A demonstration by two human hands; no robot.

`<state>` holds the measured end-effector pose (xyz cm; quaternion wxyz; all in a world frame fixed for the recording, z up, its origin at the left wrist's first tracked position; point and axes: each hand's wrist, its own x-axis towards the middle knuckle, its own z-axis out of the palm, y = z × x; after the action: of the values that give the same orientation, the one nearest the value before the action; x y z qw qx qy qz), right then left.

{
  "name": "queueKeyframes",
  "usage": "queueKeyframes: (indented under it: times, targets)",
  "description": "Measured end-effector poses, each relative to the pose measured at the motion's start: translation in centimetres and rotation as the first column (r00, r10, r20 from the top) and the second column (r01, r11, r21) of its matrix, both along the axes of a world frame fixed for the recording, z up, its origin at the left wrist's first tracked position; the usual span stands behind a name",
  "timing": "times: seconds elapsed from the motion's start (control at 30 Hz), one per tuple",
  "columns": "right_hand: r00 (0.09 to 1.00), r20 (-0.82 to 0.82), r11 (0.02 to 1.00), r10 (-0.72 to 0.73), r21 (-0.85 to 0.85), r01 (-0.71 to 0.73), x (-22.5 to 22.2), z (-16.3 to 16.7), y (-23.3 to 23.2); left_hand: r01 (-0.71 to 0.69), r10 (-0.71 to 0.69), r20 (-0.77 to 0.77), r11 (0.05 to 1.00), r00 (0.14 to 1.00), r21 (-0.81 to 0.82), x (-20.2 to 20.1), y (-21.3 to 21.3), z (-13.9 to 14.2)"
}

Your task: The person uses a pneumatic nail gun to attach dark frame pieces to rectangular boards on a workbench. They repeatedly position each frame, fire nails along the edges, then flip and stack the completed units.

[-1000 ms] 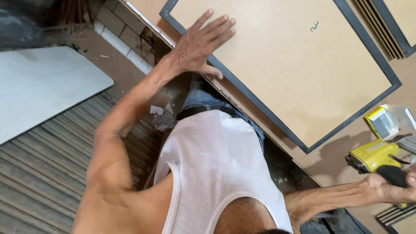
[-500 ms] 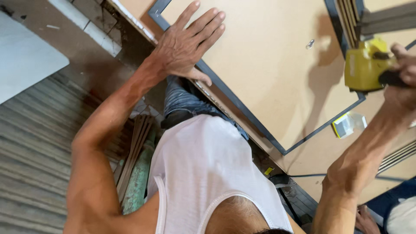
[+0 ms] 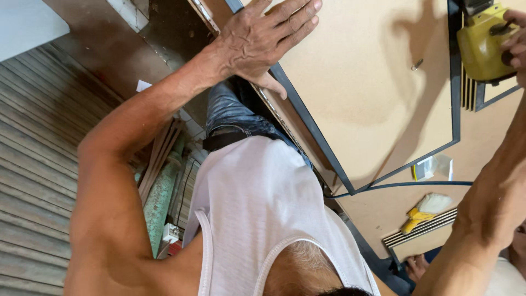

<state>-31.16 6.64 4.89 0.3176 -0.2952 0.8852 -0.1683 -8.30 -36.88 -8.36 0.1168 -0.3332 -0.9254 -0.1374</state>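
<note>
Left hand: left hand (image 3: 263,41) is lying open and flat, fingers spread, pressing on the near corner of the tan rectangular board with thin dark frame (image 3: 372,93).
Right hand: right hand (image 3: 518,41), cut off by the picture edge, is closing around the yellow power stapler-like tool (image 3: 482,46) at the far edge of the board.
Board position: it is lying flat on the brown worktable (image 3: 482,159), just in front of the person.
Handling: the board is looking stiff, light and smooth; holding it flat by the frame seems safest.
Small part: a small metal piece (image 3: 417,64) is resting on the board, too small to tell.
Hidden: the tool's nose is partly out of view.
</note>
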Motion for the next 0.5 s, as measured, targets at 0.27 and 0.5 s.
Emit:
queueKeyframes:
  times: [0.27,0.5]
  targets:
    - [0.963,0.189,0.921,0.189,-0.375,-0.107,8.8,7.9,-4.7,0.023,-0.023,-0.015,0.999,1.000,0.025,-0.4,-0.1,-0.9]
    - [0.868,0.267,0.836,0.418,-0.486,-0.254,10.9,5.5,-12.5,0.010,-0.008,-0.038,0.998,0.999,0.057,-0.9,-0.1,-1.2]
